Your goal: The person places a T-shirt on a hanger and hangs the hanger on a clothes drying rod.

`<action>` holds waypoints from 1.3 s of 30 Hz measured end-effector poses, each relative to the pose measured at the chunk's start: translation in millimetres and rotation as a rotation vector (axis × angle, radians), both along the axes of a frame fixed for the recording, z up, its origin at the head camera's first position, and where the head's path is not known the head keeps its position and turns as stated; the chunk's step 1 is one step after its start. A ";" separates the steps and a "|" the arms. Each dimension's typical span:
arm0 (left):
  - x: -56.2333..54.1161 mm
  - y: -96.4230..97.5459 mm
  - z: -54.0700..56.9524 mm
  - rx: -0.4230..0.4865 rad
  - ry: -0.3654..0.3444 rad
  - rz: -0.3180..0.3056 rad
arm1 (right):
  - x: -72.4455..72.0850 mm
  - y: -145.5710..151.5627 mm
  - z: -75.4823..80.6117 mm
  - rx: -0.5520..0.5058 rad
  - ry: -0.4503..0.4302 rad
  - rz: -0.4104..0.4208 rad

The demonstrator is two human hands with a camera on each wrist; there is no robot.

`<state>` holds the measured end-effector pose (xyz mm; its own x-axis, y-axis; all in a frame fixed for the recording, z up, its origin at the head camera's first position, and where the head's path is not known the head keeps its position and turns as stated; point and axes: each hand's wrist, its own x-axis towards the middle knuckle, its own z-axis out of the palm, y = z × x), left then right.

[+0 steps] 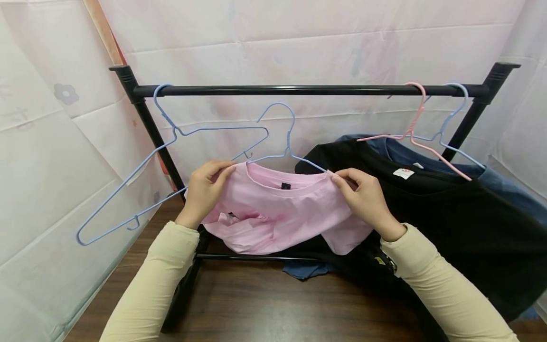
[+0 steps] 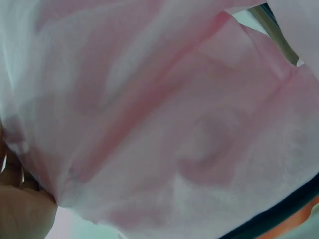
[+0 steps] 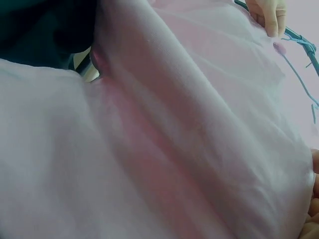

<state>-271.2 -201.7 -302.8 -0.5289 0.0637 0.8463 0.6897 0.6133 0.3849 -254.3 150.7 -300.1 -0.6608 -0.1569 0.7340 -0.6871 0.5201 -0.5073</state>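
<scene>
A pink T-shirt [image 1: 278, 213] with a small black neck label hangs between the two hands, creased at its lower part. Inside its neck sits a light blue hanger [image 1: 289, 137], whose bare hook shows just below the rail. My left hand [image 1: 205, 190] pinches the shirt at the left shoulder near the collar. At the opposite shoulder, the thumb and fingers of my right hand [image 1: 363, 197] pinch the cloth. Pink fabric [image 2: 164, 129] fills most of the left wrist view, and the same T-shirt [image 3: 164, 139] covers much of the right wrist view. The hanger's arm ends are hidden by cloth.
A black rail [image 1: 325, 90] spans the rack. On its left hangs a bare blue hanger [image 1: 115, 194], close to the left hand. At the right, a pink hanger [image 1: 413, 118] carries a black shirt [image 1: 461, 232], with a blue shirt [image 1: 513, 190] behind. Below lies a brown tabletop [image 1: 273, 304].
</scene>
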 end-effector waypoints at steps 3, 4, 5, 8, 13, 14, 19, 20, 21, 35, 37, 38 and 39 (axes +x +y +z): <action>0.8 -0.9 -0.4 -0.027 -0.014 0.006 | -0.1 0.4 -0.6 0.007 -0.017 0.004; 0.9 -1.1 -0.4 -0.030 -0.015 0.005 | -0.1 0.4 -0.6 0.009 -0.025 0.006; 1.1 -1.2 -0.4 -0.028 -0.012 0.003 | 0.0 0.5 -0.4 0.013 -0.033 0.009; 1.4 -1.1 -0.3 -0.012 0.002 0.000 | 0.4 1.4 0.8 0.031 -0.051 0.015; 0.4 -1.0 -1.0 0.037 0.032 0.001 | 1.1 4.7 3.6 0.061 -0.063 0.014; -0.1 -1.0 -1.5 0.045 0.039 0.003 | 1.4 5.3 3.9 0.064 -0.064 0.012; -1.5 0.0 -2.6 0.065 0.063 0.007 | 2.9 8.6 4.3 0.077 -0.070 0.006; -1.5 0.2 -2.9 0.068 0.065 0.005 | 3.1 9.5 4.1 0.079 -0.072 0.004; -1.6 0.3 -3.0 0.073 0.067 0.002 | 3.3 10.4 3.9 0.081 -0.074 0.002; -0.9 4.1 -5.5 0.120 0.076 -0.005 | 10.7 24.7 6.7 0.072 -0.023 0.000; 0.1 5.6 -5.3 0.126 0.073 -0.010 | 12.3 26.6 7.7 0.072 -0.014 -0.014; 0.5 6.5 -5.0 0.130 0.070 -0.017 | 13.2 27.5 8.1 0.072 -0.007 -0.022; 1.1 7.5 -4.8 0.134 0.065 -0.024 | 13.9 28.5 8.3 0.072 0.003 -0.029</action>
<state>-270.1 -194.2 -307.6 -0.4720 -0.0400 0.8807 0.7300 0.5424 0.4159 -240.4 179.2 -291.8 -0.6634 -0.1898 0.7238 -0.6727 0.5750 -0.4657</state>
